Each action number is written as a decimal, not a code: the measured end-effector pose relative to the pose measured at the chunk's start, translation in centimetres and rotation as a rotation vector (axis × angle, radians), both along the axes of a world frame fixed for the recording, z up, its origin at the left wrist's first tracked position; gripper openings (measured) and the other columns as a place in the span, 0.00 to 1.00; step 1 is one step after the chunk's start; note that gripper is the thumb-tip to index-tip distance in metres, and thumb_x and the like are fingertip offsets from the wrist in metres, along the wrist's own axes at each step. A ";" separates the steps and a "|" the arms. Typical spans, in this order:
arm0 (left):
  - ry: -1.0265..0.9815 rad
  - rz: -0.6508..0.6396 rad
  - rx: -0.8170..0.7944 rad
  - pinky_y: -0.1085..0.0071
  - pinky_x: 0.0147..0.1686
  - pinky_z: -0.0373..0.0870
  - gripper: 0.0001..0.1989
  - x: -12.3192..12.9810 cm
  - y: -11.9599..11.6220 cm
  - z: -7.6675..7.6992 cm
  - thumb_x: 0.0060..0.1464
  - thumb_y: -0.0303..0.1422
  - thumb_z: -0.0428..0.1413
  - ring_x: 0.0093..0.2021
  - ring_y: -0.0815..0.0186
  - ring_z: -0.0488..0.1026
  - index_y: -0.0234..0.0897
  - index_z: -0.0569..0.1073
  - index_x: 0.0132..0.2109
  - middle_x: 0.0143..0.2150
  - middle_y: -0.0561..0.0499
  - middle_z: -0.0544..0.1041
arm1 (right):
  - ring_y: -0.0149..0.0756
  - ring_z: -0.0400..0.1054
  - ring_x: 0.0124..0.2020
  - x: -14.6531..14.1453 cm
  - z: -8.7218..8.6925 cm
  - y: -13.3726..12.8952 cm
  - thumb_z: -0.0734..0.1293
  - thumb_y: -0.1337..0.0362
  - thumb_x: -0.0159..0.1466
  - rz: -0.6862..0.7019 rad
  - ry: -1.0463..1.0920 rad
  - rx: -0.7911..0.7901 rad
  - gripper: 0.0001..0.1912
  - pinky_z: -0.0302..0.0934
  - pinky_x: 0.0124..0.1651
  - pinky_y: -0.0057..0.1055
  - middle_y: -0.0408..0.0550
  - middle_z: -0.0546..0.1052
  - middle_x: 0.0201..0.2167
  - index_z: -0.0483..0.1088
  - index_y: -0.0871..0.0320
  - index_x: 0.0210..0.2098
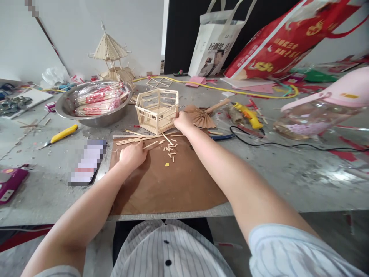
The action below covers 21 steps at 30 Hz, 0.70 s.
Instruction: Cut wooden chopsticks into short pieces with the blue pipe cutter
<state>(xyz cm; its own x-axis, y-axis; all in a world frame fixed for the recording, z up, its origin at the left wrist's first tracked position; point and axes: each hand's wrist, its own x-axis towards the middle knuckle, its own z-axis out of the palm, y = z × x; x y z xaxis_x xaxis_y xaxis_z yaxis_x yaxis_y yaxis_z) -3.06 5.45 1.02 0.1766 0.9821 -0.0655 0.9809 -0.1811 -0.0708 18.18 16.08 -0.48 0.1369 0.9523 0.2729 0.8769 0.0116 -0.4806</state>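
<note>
A six-sided frame of thin wooden sticks (157, 111) stands at the back edge of a brown mat (170, 184). The fingers of my right hand (183, 122) are closed on its right side. My left hand (133, 156) rests at the mat's upper left with its fingers closed on a short wooden stick (151, 145). Just behind that hand lie several long thin sticks (127, 141). Small cut stick pieces (170, 148) are scattered between the hands, near a yellow scrap (167, 164).
A metal bowl (95, 120) of wrapped sticks and a stick-built pavilion (111, 50) are behind left. A yellow knife (63, 133) and phone (88, 161) lie left. To the right are a paper fan (203, 115), yellow glue gun (249, 114), black cable (276, 143) and pink-lidded bottle (311, 119).
</note>
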 end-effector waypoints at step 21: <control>0.013 0.013 -0.010 0.64 0.34 0.64 0.21 0.2 -1.0 0.5 0.52 0.45 0.35 0.37 0.58 0.70 0.40 0.65 0.43 0.37 0.45 0.73 | 0.45 0.64 0.40 -0.4 1.6 -4.2 0.60 0.62 0.54 0.203 -0.525 -0.168 0.14 0.57 0.37 0.35 0.59 0.72 0.37 0.72 0.62 0.35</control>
<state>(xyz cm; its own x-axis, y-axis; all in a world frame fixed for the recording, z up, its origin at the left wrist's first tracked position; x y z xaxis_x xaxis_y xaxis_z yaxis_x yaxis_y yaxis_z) -2.82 4.46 1.52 0.1627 0.9836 -0.0780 0.9822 -0.1690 -0.0816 17.76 11.89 1.16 -0.1653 0.9814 0.0977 0.9862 0.1653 0.0080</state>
